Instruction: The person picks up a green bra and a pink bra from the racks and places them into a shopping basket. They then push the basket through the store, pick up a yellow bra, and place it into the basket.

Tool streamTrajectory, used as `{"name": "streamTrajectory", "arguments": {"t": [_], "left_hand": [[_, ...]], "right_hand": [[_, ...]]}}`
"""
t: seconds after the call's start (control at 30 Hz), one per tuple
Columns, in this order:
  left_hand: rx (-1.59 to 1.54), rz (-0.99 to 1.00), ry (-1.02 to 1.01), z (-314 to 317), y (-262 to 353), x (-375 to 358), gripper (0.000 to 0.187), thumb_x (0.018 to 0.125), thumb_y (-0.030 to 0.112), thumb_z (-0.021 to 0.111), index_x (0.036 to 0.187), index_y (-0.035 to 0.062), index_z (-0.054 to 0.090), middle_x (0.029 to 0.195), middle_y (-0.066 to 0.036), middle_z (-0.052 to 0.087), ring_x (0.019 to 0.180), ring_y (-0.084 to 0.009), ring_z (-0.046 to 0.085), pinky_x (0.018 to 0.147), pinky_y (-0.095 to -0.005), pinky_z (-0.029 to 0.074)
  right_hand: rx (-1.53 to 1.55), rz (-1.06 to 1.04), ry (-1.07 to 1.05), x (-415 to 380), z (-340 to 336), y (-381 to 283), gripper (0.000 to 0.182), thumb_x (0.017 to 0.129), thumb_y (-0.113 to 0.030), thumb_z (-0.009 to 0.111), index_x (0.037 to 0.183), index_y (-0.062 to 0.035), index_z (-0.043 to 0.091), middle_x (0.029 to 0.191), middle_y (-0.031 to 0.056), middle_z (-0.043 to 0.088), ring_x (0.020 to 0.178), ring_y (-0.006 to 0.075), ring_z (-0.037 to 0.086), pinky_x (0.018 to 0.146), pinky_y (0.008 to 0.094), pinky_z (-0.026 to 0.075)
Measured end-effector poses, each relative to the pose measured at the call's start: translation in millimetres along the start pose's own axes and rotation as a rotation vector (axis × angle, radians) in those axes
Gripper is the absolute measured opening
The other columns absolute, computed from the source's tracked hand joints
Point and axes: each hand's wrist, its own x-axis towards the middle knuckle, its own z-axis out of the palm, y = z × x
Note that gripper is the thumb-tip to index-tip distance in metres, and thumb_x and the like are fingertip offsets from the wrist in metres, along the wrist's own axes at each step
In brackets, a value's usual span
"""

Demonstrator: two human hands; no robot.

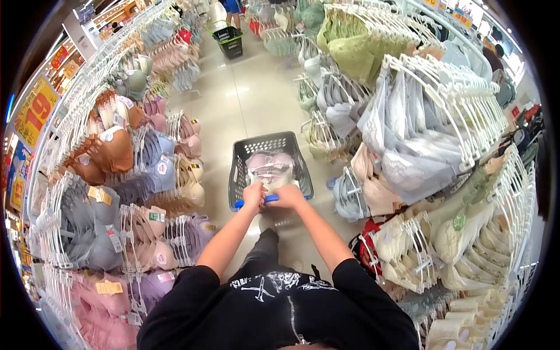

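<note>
A dark grey shopping basket (235,169) with perforated walls is in front of me, low over the aisle floor. Pink bras (274,160) on white hangers (271,173) lie inside it. My left hand (254,195) is closed around the basket's blue handle (272,199), close to the hangers. Beside it, my right hand (288,196) also grips the handle, farther to the right; its fingertips are partly hidden. Some of the basket's near side is covered by my hands and forearms.
Racks of hanging bras line both sides, with brown bras (111,149) at left and grey-blue bras (408,151) at right. The tiled aisle (236,93) runs ahead. A second basket (228,44) stands farther up, near a person's legs (234,18).
</note>
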Motion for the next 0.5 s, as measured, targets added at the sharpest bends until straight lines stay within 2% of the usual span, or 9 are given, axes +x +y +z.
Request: {"name": "streamTrajectory", "arguments": {"t": [0.17,0.23,0.33,0.5], "left_hand": [[-0.032,0.015,0.03,8,23,52,0.029,0.08,0.026,0.054,0.069,-0.0015,0.055,0.046,-0.005,0.045,0.03,-0.0102,0.034,0.029,-0.0248,0.025],[-0.049,0.004,0.02,10,33,75,0.027,0.079,0.023,0.053,0.069,-0.0018,0.056,0.046,-0.006,0.046,0.031,-0.0114,0.036,0.03,-0.0255,0.026],[0.006,0.109,0.063,16,53,107,0.024,0.076,0.018,0.051,0.064,-0.0021,0.057,0.046,-0.007,0.047,0.033,-0.0128,0.04,0.031,-0.0263,0.028],[0.017,0.066,0.018,16,88,188,0.02,0.075,0.015,0.05,0.062,0.0004,0.058,0.047,-0.007,0.05,0.032,-0.0135,0.042,0.03,-0.0273,0.031]], "right_hand": [[-0.071,0.029,-0.025,48,-14,20,0.051,0.063,-0.063,0.057,0.073,-0.0138,0.065,0.07,0.0116,0.063,0.068,0.0292,0.061,0.06,0.038,0.047],[-0.104,0.048,-0.032,73,-20,27,0.052,0.062,-0.064,0.057,0.073,-0.014,0.065,0.069,0.0114,0.062,0.068,0.0292,0.061,0.06,0.038,0.047],[-0.123,0.058,0.0,110,-31,41,0.053,0.061,-0.066,0.058,0.072,-0.014,0.065,0.068,0.0114,0.062,0.068,0.0294,0.061,0.06,0.0387,0.047],[-0.137,0.055,0.056,186,-40,70,0.055,0.059,-0.069,0.058,0.067,-0.0145,0.064,0.066,0.0112,0.062,0.065,0.0293,0.061,0.058,0.0387,0.047]]}}
